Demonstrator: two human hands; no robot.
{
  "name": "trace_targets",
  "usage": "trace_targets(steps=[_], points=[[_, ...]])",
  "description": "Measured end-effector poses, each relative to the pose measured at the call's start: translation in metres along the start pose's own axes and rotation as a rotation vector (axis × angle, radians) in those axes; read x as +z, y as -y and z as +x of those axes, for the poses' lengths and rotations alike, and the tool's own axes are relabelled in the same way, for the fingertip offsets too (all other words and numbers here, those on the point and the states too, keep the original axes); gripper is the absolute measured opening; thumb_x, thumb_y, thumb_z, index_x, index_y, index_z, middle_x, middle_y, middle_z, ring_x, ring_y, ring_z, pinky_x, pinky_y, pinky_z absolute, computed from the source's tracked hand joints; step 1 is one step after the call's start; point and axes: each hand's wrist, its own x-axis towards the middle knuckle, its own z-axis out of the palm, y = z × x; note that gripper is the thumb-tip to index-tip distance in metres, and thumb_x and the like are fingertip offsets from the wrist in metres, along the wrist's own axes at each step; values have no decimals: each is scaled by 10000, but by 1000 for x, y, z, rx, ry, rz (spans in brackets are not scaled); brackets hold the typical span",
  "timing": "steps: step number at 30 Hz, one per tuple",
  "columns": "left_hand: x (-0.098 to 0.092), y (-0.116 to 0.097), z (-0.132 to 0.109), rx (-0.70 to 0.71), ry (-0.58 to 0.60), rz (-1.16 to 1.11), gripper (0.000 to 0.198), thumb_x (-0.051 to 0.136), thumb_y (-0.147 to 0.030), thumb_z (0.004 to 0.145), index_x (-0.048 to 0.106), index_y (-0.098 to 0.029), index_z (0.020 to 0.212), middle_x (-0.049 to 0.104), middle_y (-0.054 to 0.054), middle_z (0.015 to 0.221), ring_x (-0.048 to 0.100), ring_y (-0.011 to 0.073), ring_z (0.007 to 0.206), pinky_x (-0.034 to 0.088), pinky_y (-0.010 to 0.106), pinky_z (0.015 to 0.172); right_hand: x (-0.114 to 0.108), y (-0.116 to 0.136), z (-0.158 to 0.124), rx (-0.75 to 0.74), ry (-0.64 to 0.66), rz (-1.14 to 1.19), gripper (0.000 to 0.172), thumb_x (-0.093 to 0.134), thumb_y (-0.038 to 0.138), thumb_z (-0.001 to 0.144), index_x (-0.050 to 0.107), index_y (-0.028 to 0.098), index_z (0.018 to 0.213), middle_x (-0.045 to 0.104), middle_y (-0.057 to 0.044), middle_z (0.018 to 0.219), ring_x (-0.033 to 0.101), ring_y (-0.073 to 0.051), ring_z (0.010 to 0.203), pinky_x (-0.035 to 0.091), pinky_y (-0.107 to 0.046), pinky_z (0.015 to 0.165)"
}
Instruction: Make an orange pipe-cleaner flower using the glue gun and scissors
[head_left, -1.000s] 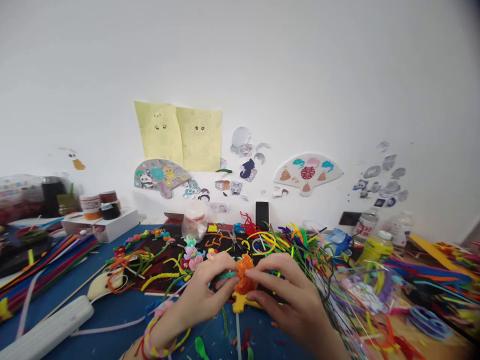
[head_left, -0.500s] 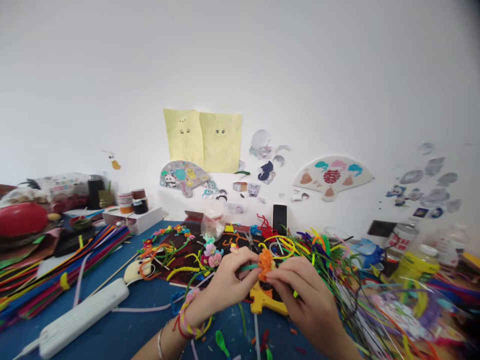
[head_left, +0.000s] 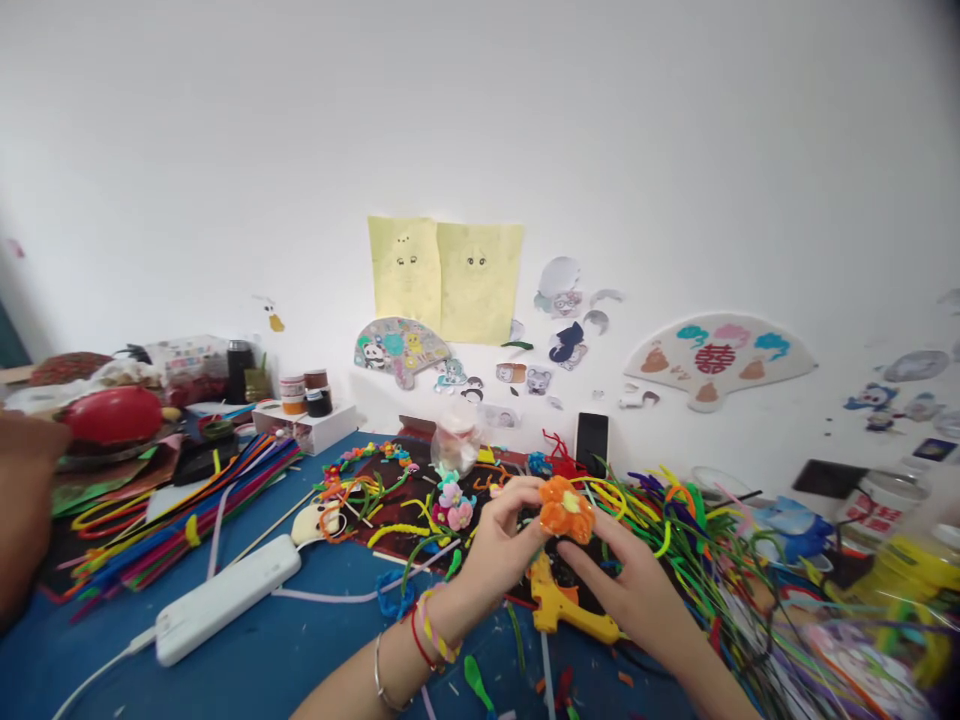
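An orange fuzzy pipe-cleaner flower (head_left: pixel 564 518) with a yellow centre is held up above the table, its face toward me. My left hand (head_left: pixel 504 535) pinches it from the left with thumb and fingers. On the other side, the fingers of my right hand (head_left: pixel 626 575) rest against its right and lower edges; the fingertips behind the petals are hidden. Below both hands lies a yellow hot glue gun (head_left: pixel 574 612) with a pale glue stick poking out toward me. Pink and lilac fuzzy flowers (head_left: pixel 454 508) stand just left of my hands.
Loose pipe cleaners (head_left: pixel 705 540) spread on the right, with bundled ones (head_left: pixel 195 515) on the left. A white power strip (head_left: pixel 229 598) lies front left. Bottles (head_left: pixel 885 500) stand at right. Another person's blurred hand or arm (head_left: pixel 26 500) appears at the left edge.
The orange flower has turned so its yellow centre faces me. The view has swung left, and a blurred hand or arm has come in at the left edge.
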Motion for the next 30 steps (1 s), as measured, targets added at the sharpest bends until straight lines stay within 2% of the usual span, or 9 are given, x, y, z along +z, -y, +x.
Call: trace_targets(steps=[2,5,9,12,16,19,21,24,30], points=[[7,4,-6,-47,-11,-71,135,664,-285,738,639,-171,806,573,71,968,540,201,940,426,332,844,9,0,-1,64,25,121,335,532,356,833,560,192,1123,632,-89,1057,583,-234,986,484,-351,840],[13,7,-11,-99,-39,-115,157,664,-307,734,655,-169,808,585,65,929,546,186,888,438,313,814,15,1,-6,125,28,249,338,521,379,837,581,169,1094,659,-85,936,615,-230,887,510,-340,787],[12,4,-10,-75,19,-77,178,655,-304,739,662,-158,840,600,81,933,553,205,903,444,323,817,12,4,-7,101,39,334,272,499,375,853,628,175,984,646,-43,781,608,-192,762,514,-295,724],[3,-1,-5,-27,16,-3,165,610,-265,777,642,-176,913,607,77,984,556,212,953,433,328,853,7,3,-4,66,25,344,235,481,345,871,635,190,959,644,-38,832,594,-173,776,495,-271,743],[-12,-13,2,88,-51,160,179,481,-213,856,621,-193,966,609,68,987,545,204,987,419,338,878,1,0,-1,3,-8,301,204,459,284,890,629,218,979,635,-38,944,578,-162,848,461,-259,801],[-17,-28,3,273,22,352,175,534,-178,822,633,-199,965,617,70,963,544,210,982,417,361,876,-2,2,0,-51,-19,263,193,447,254,897,626,226,963,625,-32,931,567,-154,856,447,-241,788],[-16,-38,1,382,70,496,205,597,-130,771,647,-204,956,629,64,922,551,210,952,430,363,849,-4,6,0,-80,-19,245,186,442,237,899,621,221,947,615,-31,899,559,-150,834,444,-238,766],[-11,-48,-3,477,78,688,224,639,-83,729,659,-204,917,641,50,860,570,191,864,444,350,795,-6,10,2,-115,-18,217,195,426,220,903,621,212,900,599,-33,848,540,-150,775,441,-245,716],[-4,-49,-5,565,40,859,188,645,-82,731,649,-198,879,644,29,823,578,167,802,424,345,781,-7,10,2,-130,-34,181,200,408,222,908,594,206,836,567,-34,801,516,-160,747,430,-264,690]])
